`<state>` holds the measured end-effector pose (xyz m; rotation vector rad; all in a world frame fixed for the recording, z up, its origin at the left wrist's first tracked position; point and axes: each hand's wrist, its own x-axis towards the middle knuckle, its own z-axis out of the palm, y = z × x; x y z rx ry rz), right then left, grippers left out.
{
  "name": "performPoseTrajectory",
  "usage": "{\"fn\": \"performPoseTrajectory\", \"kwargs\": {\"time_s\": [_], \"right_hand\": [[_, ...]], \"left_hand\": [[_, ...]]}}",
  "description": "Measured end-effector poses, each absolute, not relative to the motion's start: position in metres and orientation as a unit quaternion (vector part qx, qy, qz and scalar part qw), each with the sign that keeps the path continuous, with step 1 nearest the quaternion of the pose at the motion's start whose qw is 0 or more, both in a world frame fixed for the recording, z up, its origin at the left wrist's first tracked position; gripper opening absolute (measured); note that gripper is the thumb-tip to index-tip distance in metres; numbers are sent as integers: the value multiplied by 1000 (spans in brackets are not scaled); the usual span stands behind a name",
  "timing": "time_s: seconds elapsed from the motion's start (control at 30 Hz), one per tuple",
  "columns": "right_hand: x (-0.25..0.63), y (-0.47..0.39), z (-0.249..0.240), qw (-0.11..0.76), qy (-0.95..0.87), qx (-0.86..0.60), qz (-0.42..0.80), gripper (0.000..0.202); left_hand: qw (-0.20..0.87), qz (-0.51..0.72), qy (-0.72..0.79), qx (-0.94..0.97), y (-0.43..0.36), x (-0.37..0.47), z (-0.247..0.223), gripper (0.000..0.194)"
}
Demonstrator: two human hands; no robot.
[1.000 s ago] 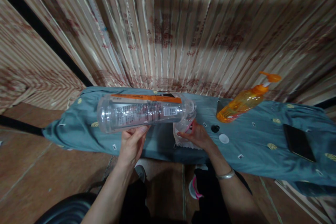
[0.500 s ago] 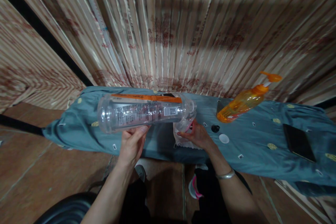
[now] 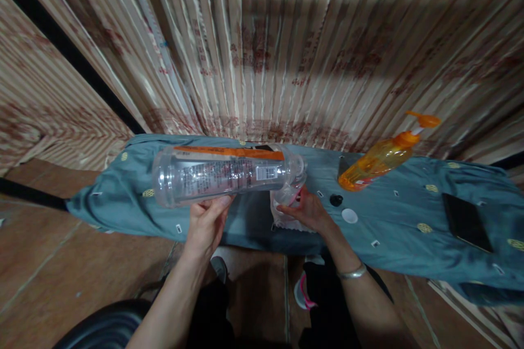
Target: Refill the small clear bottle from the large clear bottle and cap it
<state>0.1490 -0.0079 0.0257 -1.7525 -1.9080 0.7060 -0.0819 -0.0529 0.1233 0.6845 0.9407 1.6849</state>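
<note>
A large clear plastic bottle [image 3: 221, 174] with an orange-edged label lies on its side in the air, its neck pointing right. My left hand [image 3: 208, 223] grips it from below, thumb along its near side. Under the neck, my right hand [image 3: 307, 210] is closed around a small clear container [image 3: 284, 193] with a bit of pink on it. The bottle's mouth is at the top of that container. A crinkled clear wrapper [image 3: 289, 222] lies below my right hand. No liquid can be made out inside the big bottle.
On the blue-green cloth [image 3: 393, 251] to the right are a black cap [image 3: 336, 200], a white disc [image 3: 349, 216], an orange pump bottle [image 3: 376, 163] and a dark flat tablet-like object [image 3: 465, 222]. A striped curtain [image 3: 262, 49] hangs behind. A black stool [image 3: 106, 327] stands lower left.
</note>
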Motion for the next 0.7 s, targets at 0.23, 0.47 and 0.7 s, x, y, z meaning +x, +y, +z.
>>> {"fn": "performPoseTrajectory", "kwargs": {"time_s": [0.23, 0.47, 0.7], "right_hand": [[148, -8, 26, 219, -689, -642, 255, 66], [148, -8, 27, 216, -690, -638, 265, 67], [148, -7, 26, 218, -687, -639, 270, 68]], "left_hand": [[515, 704, 392, 291, -53, -82, 122, 36], [520, 705, 392, 282, -52, -82, 124, 36], [518, 709, 387, 280, -52, -81, 123, 36]]}}
